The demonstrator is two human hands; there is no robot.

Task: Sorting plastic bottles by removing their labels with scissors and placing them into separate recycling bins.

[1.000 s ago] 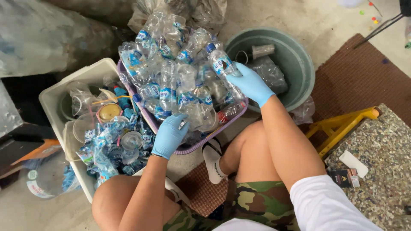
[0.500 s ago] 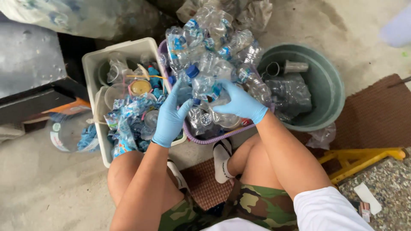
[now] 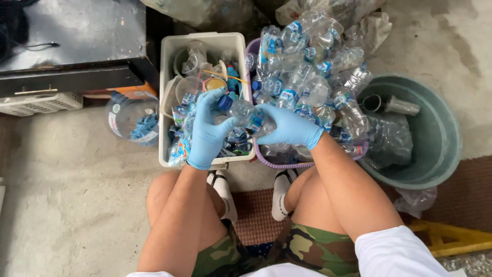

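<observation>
Plastic bottle [image 3: 245,114] gripped between both hands: left hand [image 3: 206,134] on the cap, right hand [image 3: 289,126] on the body. Basket [image 3: 302,163] still heaped, bin [image 3: 165,92] partly filled.

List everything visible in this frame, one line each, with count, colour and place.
held bottle: one, clear with blue cap, between both hands
bottle pile: many, clear with blue labels, in purple basket
white bin: one, left of basket, holds cups and labels
green tub: one, right, holds crushed plastic
clear jar: one, floor left of bin
black cabinet: one, top left
yellow frame: one, bottom right
left hand: blue glove, at cap end
right hand: blue glove, on bottle body
</observation>
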